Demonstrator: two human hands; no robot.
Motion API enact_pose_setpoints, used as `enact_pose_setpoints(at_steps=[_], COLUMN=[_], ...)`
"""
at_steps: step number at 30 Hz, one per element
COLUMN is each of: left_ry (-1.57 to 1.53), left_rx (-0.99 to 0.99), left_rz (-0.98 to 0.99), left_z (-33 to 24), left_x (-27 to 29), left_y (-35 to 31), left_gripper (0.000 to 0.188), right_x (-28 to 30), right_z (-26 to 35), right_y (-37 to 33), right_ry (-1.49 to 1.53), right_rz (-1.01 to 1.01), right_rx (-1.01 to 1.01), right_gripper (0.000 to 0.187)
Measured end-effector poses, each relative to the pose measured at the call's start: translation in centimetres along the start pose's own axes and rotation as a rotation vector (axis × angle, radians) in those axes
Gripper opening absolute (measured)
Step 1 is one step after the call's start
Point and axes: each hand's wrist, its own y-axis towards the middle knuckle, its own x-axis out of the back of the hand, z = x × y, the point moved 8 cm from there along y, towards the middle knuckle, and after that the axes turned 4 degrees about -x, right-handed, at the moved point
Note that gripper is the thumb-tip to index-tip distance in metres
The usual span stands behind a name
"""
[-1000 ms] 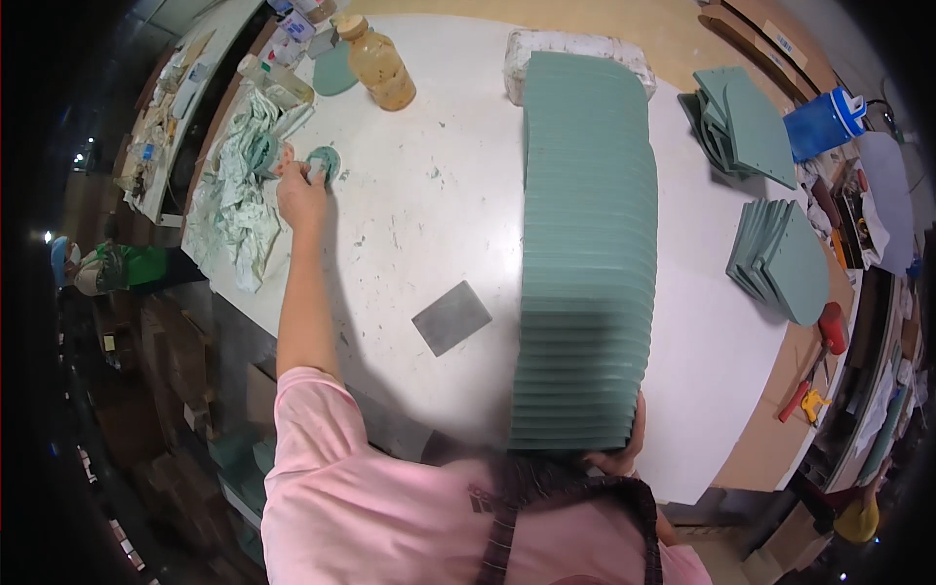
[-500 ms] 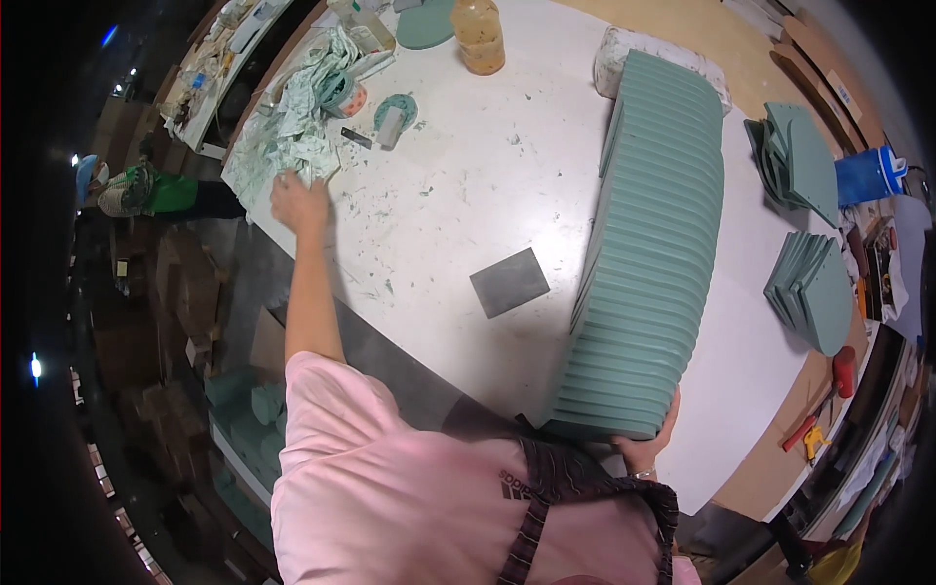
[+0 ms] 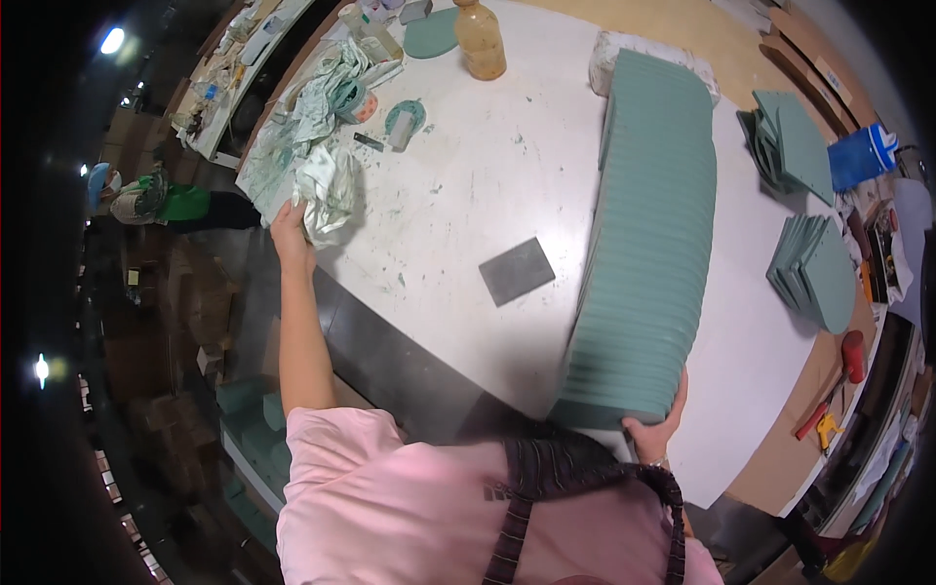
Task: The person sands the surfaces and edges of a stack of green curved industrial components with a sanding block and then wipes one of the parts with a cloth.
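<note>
My left hand (image 3: 290, 234) grips a crumpled whitish-green cloth rag (image 3: 327, 190), lifted at the table's left edge. At the near end of a long row of green boards (image 3: 653, 214) is my right hand (image 3: 658, 429). Its thumb lies against the end board while the fingers reach along the right side, partly hidden. The boards stand packed face to face, with a white wrapped bundle (image 3: 609, 63) at their far end. A dark grey flat rectangular pad (image 3: 517, 272) lies to the left of the row.
More stained rags (image 3: 327, 97) lie at the far left beside a green-smeared tub (image 3: 356, 103). Nearby are a round green lid (image 3: 405, 117) and a cloudy bottle (image 3: 481, 44). Loose green boards (image 3: 814, 268) and a blue jug (image 3: 860, 161) are at the right. A person (image 3: 180, 198) stands far left.
My left hand has picked up a rag from the pile and drawn it toward me. My right hand stays at the near end of the boards. The view has shifted slightly.
</note>
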Motion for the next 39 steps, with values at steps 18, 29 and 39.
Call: enact_pose_setpoints(at_steps=[18, 29, 39], left_ry=[0.640, 0.515, 0.588], left_rx=[-1.136, -0.801, -0.788], left_rz=[1.360, 0.942, 0.866], left_z=[-9.3, -10.8, -8.5], left_x=[-37.8, -32.7, -29.8], left_y=[-44.8, -36.4, -35.9], left_gripper=[0.058, 0.026, 0.031], right_x=[-2.8, -0.2, -0.4], right_z=[0.8, 2.6, 2.9], right_y=[2.1, 2.5, 2.6], right_ry=[-0.085, 0.000, 0.015], right_rz=[0.268, 0.181, 0.180], right_rx=[0.376, 0.114, 0.142], right_gripper=[0.104, 0.134, 0.132])
